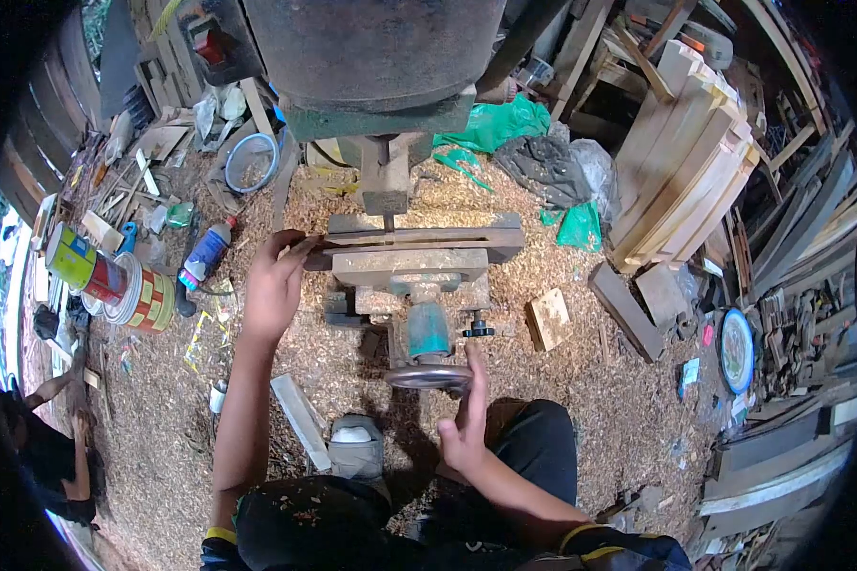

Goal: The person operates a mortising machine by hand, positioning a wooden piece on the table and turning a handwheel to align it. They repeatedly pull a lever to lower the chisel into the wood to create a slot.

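In the head view, a long wooden piece (pixel 433 236) with a narrow slot along it lies in the vise (pixel 409 267) of a mortising machine (pixel 376 57). The thin bit (pixel 388 221) comes down at the slot. My left hand (pixel 274 290) is closed, its fingers on the left end of the wooden piece. Below the vise is a metal handwheel (pixel 429 378). At its right rim is my right hand (pixel 465 433), index finger stretched up against the wheel and thumb apart, not wrapped round it. A small black knob (pixel 478 328) sits just above that fingertip.
Wood shavings cover the ground. A small wood block (pixel 549 319) and a dark board (pixel 626 312) lie to the right, near stacked timber (pixel 685 162). Left are a bottle (pixel 208 251) and paint buckets (pixel 143 297). Another person's arm (pixel 78 447) shows at the far left.
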A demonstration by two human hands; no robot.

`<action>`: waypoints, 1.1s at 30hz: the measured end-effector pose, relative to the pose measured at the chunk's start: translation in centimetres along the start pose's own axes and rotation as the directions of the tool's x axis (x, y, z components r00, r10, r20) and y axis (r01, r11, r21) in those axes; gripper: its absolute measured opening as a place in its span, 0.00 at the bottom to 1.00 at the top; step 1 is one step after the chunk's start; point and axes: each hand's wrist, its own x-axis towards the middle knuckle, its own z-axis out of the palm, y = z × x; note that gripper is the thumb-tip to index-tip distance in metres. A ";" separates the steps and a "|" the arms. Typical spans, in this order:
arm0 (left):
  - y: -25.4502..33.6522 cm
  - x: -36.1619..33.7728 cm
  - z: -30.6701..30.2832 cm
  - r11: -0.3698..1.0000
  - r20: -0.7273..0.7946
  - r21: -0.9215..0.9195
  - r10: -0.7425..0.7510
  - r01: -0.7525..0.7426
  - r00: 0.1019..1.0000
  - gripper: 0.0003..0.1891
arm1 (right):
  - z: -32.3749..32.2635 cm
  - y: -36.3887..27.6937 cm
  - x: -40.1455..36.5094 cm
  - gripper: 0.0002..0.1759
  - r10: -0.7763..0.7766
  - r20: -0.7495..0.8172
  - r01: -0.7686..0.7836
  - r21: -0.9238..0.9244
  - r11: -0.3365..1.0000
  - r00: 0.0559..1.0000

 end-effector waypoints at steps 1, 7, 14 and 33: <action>-0.1 -0.1 0.0 1.000 0.018 -0.004 -0.021 0.021 1.000 0.19 | -1.4 -0.1 1.7 0.46 -0.179 0.147 0.186 -0.037 0.982 0.973; -0.1 0.1 -0.2 0.999 0.000 0.024 0.030 -0.030 1.000 0.19 | -0.3 0.7 -1.6 0.44 -0.134 -0.227 0.086 -0.212 0.973 0.964; 0.2 0.0 -0.1 1.000 0.022 -0.020 -0.007 0.008 1.000 0.20 | -2.1 -0.5 2.4 0.40 -0.623 0.259 0.643 0.012 0.766 0.738; 0.9 0.3 -0.5 0.997 0.073 -0.011 -0.071 0.072 0.995 0.19 | -2.0 1.5 -0.3 0.53 -0.325 0.204 0.351 -0.108 0.930 0.923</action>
